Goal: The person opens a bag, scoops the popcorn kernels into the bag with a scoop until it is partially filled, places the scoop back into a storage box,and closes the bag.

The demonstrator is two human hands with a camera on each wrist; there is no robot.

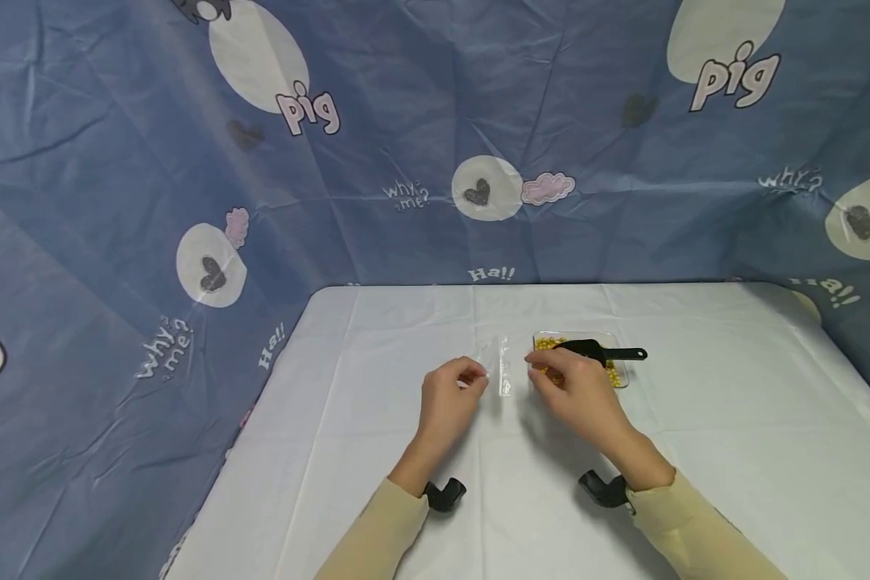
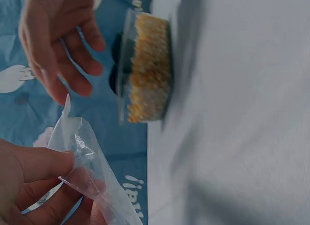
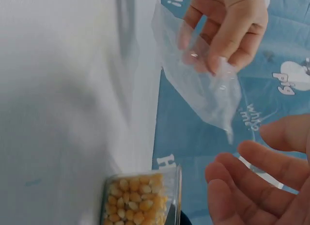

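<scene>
Backdrop: blue printed cloth (image 1: 391,121) hangs behind a white-covered table (image 1: 377,338).
Clear bag, likeliest trouble: thin, limp film could slide from a grip that has it at one side only; a tug on the loose end might pull it free or crease it.
Bag opening: whether the mouth is parted is too hard to tell; clinging layers could make it awkward to separate.
Scoop: the black scoop (image 1: 587,349) lies across the box with its handle jutting past the rim; a bump from the right hand (image 1: 583,399), just in front, could tip it and scatter yellow kernels (image 3: 133,200) from the clear box (image 1: 582,333).
Left hand: this hand (image 1: 449,403) pinches the clear bag (image 2: 92,142), thumb on the near face and fingers behind the film.
Right hand's grip: holding nothing, fingers loosely bent and spread.
Bag against grip: it stretches from the left fingertips into the space between both hands, its free corner near the right fingertips but apart from them in the right wrist view.
</scene>
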